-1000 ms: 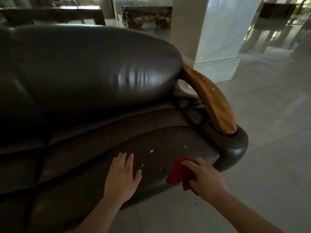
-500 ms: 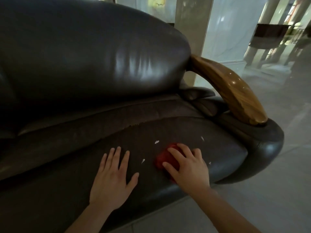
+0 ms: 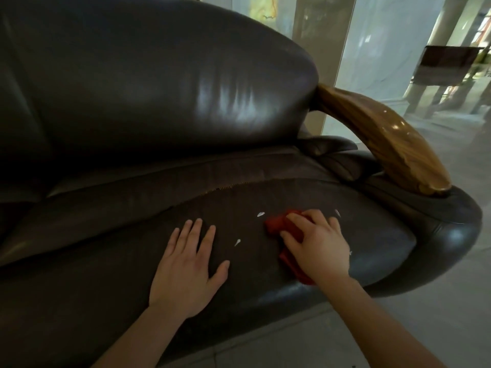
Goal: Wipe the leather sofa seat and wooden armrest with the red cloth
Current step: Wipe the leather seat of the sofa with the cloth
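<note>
A dark brown leather sofa seat point(image 3: 372, 229) fills the lower half of the view, with small white flecks point(image 3: 260, 214) scattered on it. My right hand point(image 3: 317, 243) presses the crumpled red cloth point(image 3: 276, 224) flat onto the seat near its right end; most of the cloth is hidden under my palm. My left hand point(image 3: 187, 264) lies flat on the seat to the left, fingers spread, holding nothing. The curved wooden armrest point(image 3: 385, 134) rises at the right, above the rounded leather arm end point(image 3: 457, 229), with light specks on its top.
The padded leather backrest point(image 3: 159, 81) bulges over the seat. A split seam point(image 3: 228, 185) shows along the seat's back edge. A white marble pillar point(image 3: 377, 43) stands behind the armrest, dark furniture point(image 3: 446, 65) at far right, and grey tiled floor point(image 3: 398, 328) lies below the sofa front.
My right hand carried the red cloth from the seat's front edge onto the seat surface and pressed it flat. The view moved closer to the sofa. My left hand stayed flat.
</note>
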